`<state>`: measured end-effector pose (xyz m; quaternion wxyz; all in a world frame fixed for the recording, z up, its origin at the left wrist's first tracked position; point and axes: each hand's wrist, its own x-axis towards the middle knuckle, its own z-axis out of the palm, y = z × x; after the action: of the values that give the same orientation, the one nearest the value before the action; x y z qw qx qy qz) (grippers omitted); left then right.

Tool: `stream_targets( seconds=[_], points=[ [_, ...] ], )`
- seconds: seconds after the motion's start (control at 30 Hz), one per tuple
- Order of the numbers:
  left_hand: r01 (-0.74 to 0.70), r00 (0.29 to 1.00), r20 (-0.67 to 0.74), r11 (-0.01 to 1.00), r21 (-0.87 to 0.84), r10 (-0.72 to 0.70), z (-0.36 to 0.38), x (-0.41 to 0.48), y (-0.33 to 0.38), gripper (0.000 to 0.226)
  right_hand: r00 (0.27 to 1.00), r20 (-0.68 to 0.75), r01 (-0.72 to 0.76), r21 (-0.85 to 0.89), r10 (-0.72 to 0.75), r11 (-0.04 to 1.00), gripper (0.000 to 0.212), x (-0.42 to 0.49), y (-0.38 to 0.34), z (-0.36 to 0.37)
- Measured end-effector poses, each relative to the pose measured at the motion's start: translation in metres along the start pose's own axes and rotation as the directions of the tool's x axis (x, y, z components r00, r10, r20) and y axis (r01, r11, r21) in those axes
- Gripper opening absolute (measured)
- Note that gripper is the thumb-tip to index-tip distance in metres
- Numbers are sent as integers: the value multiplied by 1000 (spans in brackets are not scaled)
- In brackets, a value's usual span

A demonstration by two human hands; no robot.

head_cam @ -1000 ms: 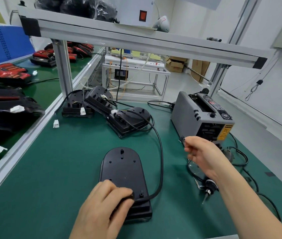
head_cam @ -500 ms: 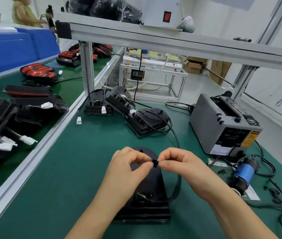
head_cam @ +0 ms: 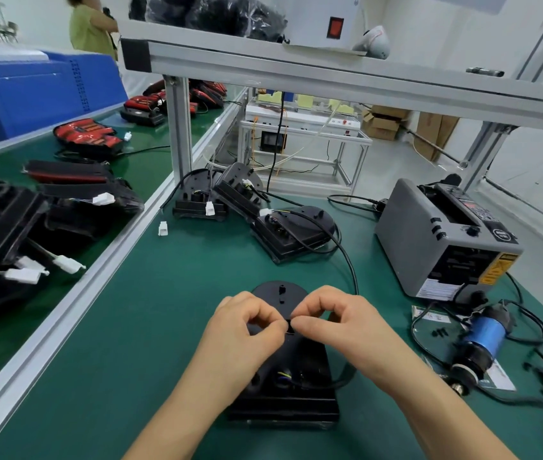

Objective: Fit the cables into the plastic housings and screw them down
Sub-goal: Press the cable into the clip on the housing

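Observation:
A black plastic housing (head_cam: 300, 363) lies flat on the green mat in front of me, rounded end away. A black cable (head_cam: 349, 263) runs from its near end round the right side and off to the back. My left hand (head_cam: 246, 333) and my right hand (head_cam: 333, 323) meet above the housing's middle, and between their thumbs and forefingers they pinch a small black part (head_cam: 289, 327). Coloured wires (head_cam: 284, 376) show in an opening near the housing's front end.
A grey tape dispenser (head_cam: 446, 240) stands at the right, and a blue electric screwdriver (head_cam: 479, 343) with loose black screws (head_cam: 439, 333) lies beside it. More black housings (head_cam: 293, 234) with white connectors sit behind. An aluminium rail (head_cam: 74, 303) borders the left side. A person stands far back left.
My right hand came from the tape dispenser to meet my left hand above the housing. My left hand left the housing's near end. Both now pinch the small black part.

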<state>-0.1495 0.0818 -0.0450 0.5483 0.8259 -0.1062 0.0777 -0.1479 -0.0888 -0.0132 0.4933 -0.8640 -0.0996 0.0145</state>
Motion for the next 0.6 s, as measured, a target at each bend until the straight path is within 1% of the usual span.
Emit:
stream_targets(
  seconds=[0.17, 0.2, 0.27, 0.33, 0.37, 0.47, 0.53, 0.6],
  points=[
    [16, 1000, 21, 1000, -6, -16, -6, -4, -4, 18, 999, 37, 24, -81, -21, 996, 27, 5, -5, 10],
    [27, 1000, 10, 999, -28, -27, -9, -4, -6, 19, 999, 30, 23, -65, -21, 998, 30, 7, -4, 11],
    [58, 996, -62, 996, -64, -62, -17, -2, -15, 24, 1000, -8, -7, 16, 8, 1000, 31, 11, -3, 11],
    [98, 987, -124, 994, -44, -103, -26, 0, -26, 29, 997, -17, -73, 88, 75, 993, 26, 17, -3, 11],
    [111, 986, -127, 994, -14, -112, -28, 1, -31, 31, 994, 1, -106, 98, 107, 990, 24, 21, -2, 12],
    [91, 994, -68, 991, 94, -84, -27, 2, -38, 37, 982, 112, -157, 9, 155, 988, 26, 29, -4, 18],
    [60, 998, 4, 990, 131, -61, -23, -1, -40, 44, 971, 185, -144, -69, 155, 987, 29, 32, -4, 23],
    [49, 995, 82, 990, 131, -61, -20, -6, -44, 47, 966, 215, -124, -115, 146, 986, 25, 34, -4, 25]
  ],
)
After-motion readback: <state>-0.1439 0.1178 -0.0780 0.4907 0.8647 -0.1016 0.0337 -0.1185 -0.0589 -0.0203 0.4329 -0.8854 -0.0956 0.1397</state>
